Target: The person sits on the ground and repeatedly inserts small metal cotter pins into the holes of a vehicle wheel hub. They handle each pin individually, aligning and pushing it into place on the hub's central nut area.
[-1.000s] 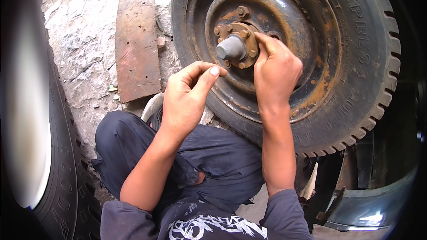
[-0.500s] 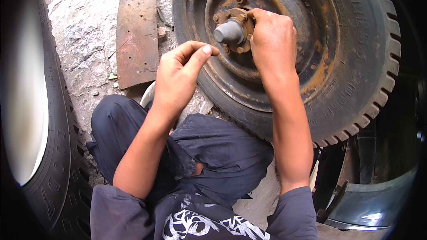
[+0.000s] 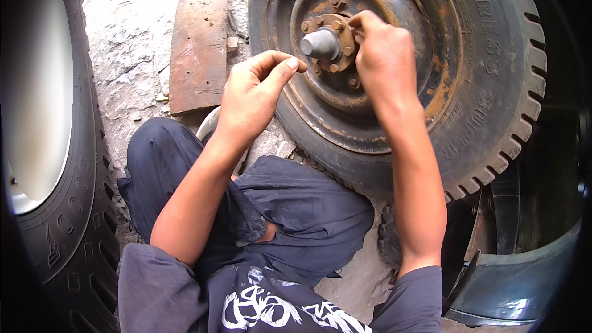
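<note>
A black tyre on a rusty steel wheel [image 3: 325, 117] stands at upper right, its bolted round hub flange [image 3: 345, 54] surrounding a grey cylindrical cap [image 3: 317, 43]. My right hand [image 3: 385, 61] is at the flange's upper right, fingers curled into a pinch by the bolts; what, if anything, they hold is hidden. My left hand [image 3: 253, 95] hovers below and left of the grey cap, thumb and forefinger pinched together, with anything between them too small to make out.
A curved, rusty plate with small holes [image 3: 198, 46] lies on rough stone ground [image 3: 123, 24]. Another tyre with a pale rim [image 3: 71, 240] stands at left. A dark curved metal body part [image 3: 512, 277] is at lower right. My folded legs [image 3: 296, 203] are below the wheel.
My right hand's fingertips have shifted slightly upward along the flange. My left hand stays pinched near the cap. The whole view has shifted, with the wheel appearing higher.
</note>
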